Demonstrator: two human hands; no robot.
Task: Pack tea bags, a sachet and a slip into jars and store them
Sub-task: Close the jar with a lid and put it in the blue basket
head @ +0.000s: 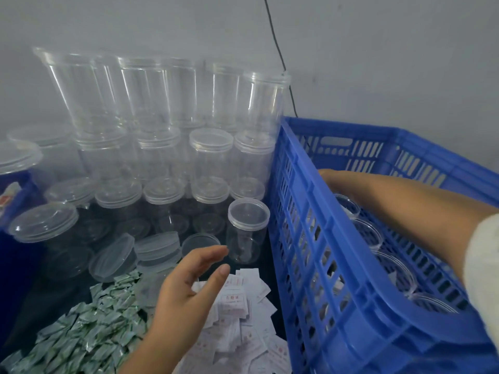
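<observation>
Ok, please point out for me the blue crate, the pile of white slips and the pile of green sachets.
blue crate (294,168): head view, on its near left wall.
white slips (251,327): head view, middle of the pile.
green sachets (89,333): head view, middle of the pile.

Right hand's fingers (328,175) hidden behind crate wall (310,211); grip unclear.

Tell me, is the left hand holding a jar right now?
No, the left hand hovers open over the white slips, its fingers near but not touching the lidded jar beside the blue crate.
</observation>
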